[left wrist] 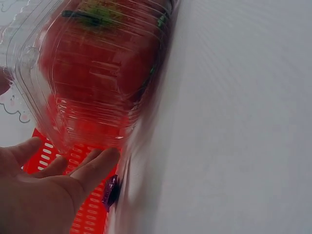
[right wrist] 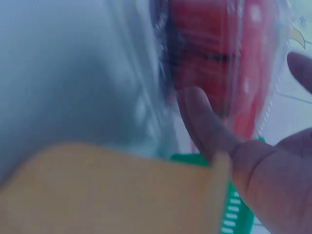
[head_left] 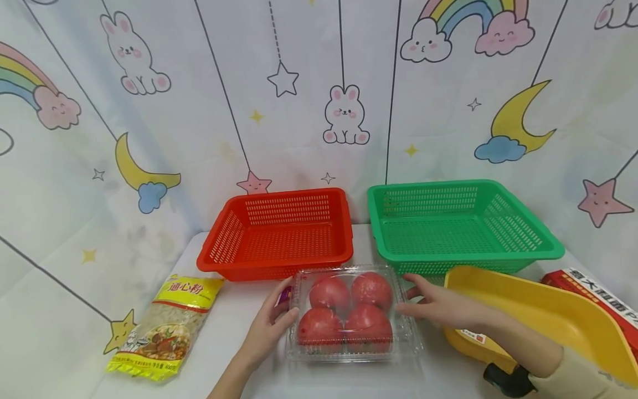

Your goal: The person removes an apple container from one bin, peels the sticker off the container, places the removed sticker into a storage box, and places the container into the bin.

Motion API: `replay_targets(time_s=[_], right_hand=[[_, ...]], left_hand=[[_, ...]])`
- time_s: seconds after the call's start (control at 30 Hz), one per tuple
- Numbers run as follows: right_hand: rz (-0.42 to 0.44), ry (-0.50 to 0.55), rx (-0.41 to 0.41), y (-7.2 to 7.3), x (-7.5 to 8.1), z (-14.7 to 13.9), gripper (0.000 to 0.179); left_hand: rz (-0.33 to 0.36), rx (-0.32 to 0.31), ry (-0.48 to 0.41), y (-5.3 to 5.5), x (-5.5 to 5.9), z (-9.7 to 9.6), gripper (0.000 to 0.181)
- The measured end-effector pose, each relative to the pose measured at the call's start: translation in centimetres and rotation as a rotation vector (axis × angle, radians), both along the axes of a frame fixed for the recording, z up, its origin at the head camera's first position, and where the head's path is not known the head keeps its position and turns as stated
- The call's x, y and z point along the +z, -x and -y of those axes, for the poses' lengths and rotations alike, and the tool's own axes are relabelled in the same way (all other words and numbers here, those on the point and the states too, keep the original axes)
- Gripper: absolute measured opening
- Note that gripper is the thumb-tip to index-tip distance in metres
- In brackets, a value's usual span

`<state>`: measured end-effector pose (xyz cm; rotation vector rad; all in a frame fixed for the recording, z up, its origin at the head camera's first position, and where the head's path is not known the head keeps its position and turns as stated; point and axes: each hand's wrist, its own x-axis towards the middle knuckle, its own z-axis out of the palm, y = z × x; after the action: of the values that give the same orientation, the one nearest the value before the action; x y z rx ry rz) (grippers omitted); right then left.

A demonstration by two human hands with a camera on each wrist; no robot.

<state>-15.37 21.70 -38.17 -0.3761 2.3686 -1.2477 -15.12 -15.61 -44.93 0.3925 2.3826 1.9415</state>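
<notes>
A clear plastic clamshell box (head_left: pixel 406 332) of red tomatoes (head_left: pixel 368 321) lies on the white table, between the two hands. Beside its left wall is my left hand (head_left: pixel 266 327), fingers loosely extended with their tips right at the plastic. The left wrist view shows those fingers (left wrist: pixel 92 168) spread beneath the box corner. On the other side, my right hand (head_left: pixel 438 303) reaches in over the yellow tub, its fingertips close to the right wall. In the right wrist view its fingers (right wrist: pixel 207 114) are straight along the tomatoes' side.
Behind the box stand a red basket (head_left: pixel 286 271) and a green basket (head_left: pixel 468 257). A yellow tub (head_left: pixel 563 310) is at the right, with a red carton (head_left: pixel 593 291) past it. At the left lies a pasta bag (head_left: pixel 166 327). A small purple packet (left wrist: pixel 110 191) sits by the left hand.
</notes>
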Motion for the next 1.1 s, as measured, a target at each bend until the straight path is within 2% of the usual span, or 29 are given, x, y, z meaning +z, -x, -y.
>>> replay_targets(time_s=[0.23, 0.53, 0.83, 1.1], right_hand=[[0.04, 0.05, -0.099, -0.2, -0.7, 1.3, 0.087], [0.13, 0.097, -0.246, -0.6, -1.3, 2.1, 0.083], [0.194, 0.258, -0.3, -1.3, -2.5, 3.0, 0.081], [0.234, 0.33, -0.353, -1.6, -2.9, 3.5, 0.082]], left_hand=[[0.037, 0.003, 0.022, 0.0, 0.0, -0.1, 0.059], [0.055, 0.004, -0.019, -0.1, -0.1, -0.4, 0.059], [0.082, 0.015, -0.035, -0.1, -0.2, -0.4, 0.06], [0.09, 0.019, -0.058, -0.1, -0.2, -0.5, 0.061]])
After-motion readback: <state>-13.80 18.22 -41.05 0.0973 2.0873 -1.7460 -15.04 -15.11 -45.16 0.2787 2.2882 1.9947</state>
